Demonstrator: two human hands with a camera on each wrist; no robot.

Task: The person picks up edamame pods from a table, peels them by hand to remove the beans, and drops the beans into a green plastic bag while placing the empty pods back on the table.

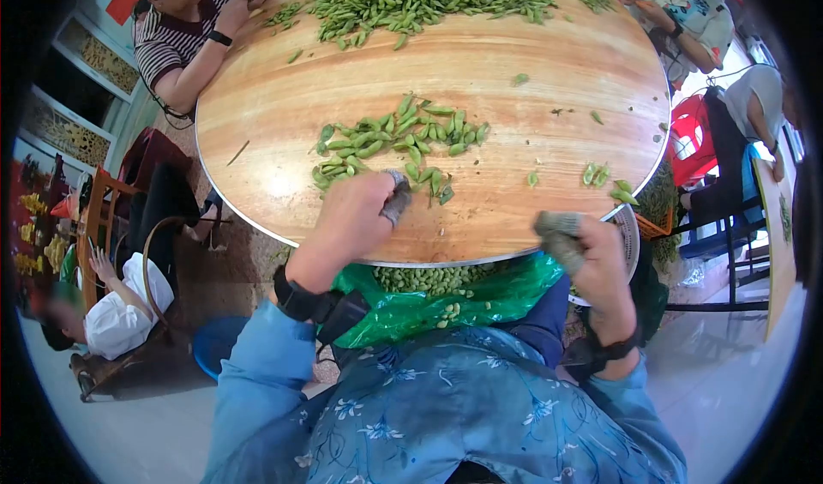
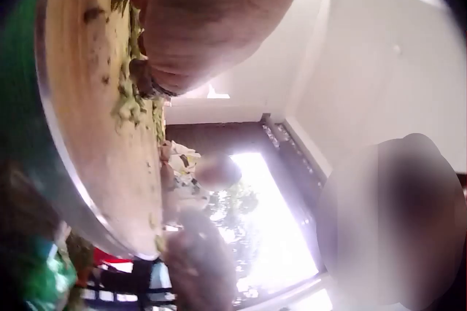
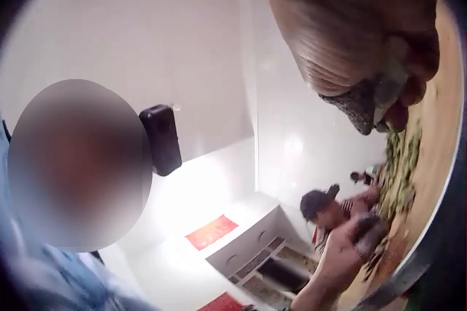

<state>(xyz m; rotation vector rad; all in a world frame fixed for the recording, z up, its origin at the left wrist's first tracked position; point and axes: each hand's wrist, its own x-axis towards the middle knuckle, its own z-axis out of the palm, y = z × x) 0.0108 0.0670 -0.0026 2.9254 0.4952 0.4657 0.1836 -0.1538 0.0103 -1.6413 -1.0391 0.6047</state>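
My left hand (image 1: 353, 214) reaches over the near table edge, right at a small heap of green soybean pods (image 1: 377, 141). A worn grey fabric cover (image 1: 396, 199) wraps its thumb, and its fingertips are hidden in the head view. Beyond the table's right front edge, my right hand (image 1: 600, 265) has its fingers curled and also wears a grey-green cover (image 1: 561, 237). In the right wrist view it pinches a pale, thin pod (image 3: 394, 81). Below the edge, a green plastic bag (image 1: 531, 291) lies open across the lap, with many shelled beans (image 1: 437, 278) in it.
A large pile of pods (image 1: 411, 0) covers the far side of the round wooden table (image 1: 283, 141). Loose pods (image 1: 596, 175) lie by the right edge. People sit at the far left and far right. An orange basket (image 1: 658, 218) stands beyond the right edge.
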